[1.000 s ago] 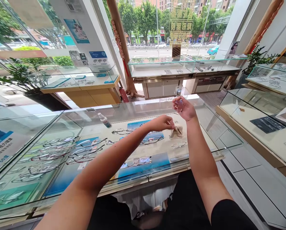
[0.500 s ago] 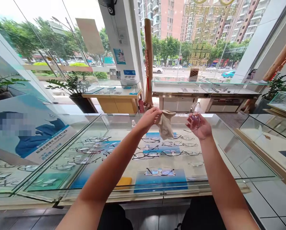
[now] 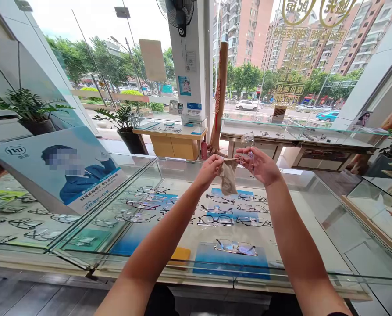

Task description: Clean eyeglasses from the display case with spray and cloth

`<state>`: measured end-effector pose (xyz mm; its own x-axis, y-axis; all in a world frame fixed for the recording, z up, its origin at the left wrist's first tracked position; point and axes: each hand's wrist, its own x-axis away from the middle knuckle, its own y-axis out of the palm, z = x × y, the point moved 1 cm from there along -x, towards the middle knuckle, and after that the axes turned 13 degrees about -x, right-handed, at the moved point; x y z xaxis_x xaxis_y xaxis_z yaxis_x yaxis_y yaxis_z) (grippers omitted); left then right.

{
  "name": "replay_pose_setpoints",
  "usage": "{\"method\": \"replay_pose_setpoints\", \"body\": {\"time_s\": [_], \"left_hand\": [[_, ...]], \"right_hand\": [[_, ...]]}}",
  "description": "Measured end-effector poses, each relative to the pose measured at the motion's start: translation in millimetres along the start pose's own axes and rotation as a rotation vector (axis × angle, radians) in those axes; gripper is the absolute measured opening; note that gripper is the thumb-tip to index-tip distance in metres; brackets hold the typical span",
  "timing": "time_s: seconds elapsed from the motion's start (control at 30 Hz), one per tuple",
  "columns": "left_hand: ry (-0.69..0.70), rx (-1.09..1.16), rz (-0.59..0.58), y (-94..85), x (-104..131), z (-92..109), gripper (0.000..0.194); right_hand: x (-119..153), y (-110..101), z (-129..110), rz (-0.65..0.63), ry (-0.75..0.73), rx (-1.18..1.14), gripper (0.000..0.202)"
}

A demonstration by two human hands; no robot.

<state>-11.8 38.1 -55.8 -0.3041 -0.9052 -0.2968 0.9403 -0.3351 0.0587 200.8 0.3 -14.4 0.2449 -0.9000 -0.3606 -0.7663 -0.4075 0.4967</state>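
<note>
While the left hand (image 3: 209, 169) pinches a tan cloth (image 3: 228, 177) and the right hand (image 3: 261, 164) grips clear glasses (image 3: 248, 151) above the glass counter (image 3: 314, 210), a loose grip risks dropping them.

1. In your left hand (image 3: 209, 167) hangs a small beige cloth (image 3: 228, 180), soft, matt and creased.
2. Your right hand (image 3: 261, 166) pinches clear rimless glasses (image 3: 247, 151), their lenses glossy and see-through.
3. Beneath both, the glass display case (image 3: 169, 169) has a smooth, reflective top.
4. The blue printed poster board (image 3: 56, 169) on it looks like slick, coated paper.
5. Farther off, the tan wooden counter (image 3: 171, 144) is plain and matt.
</note>
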Motion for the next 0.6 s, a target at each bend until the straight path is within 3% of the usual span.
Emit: {"method": "replay_pose_setpoints", "body": {"time_s": [0.07, 0.17, 0.3, 0.43, 0.6], "left_hand": [[0.013, -0.082, -0.064, -7.6, -7, 10, 0.031], [0.035, -0.324, -0.277, -15.5, -15, 27, 0.025], [0.132, -0.478, -0.506, -7.2, -15, 44, 0.031], [0.212, -0.514, -0.535, 10.7, -5, 46, 0.021], [0.165, -0.454, -0.544, 16.4, 6, 48, 0.030]], "right_hand": [[-2, 3, -8, 0.006, -0.014, 0.026, 0.026], [2, 9, -19, -0.001, -0.033, 0.064, 0.026], [11, 11, -27, -0.031, 0.024, 0.123, 0.025], [19, 10, -32, -0.043, 0.083, 0.172, 0.024], [23, 15, -35, -0.052, 0.113, 0.182, 0.027]]}}
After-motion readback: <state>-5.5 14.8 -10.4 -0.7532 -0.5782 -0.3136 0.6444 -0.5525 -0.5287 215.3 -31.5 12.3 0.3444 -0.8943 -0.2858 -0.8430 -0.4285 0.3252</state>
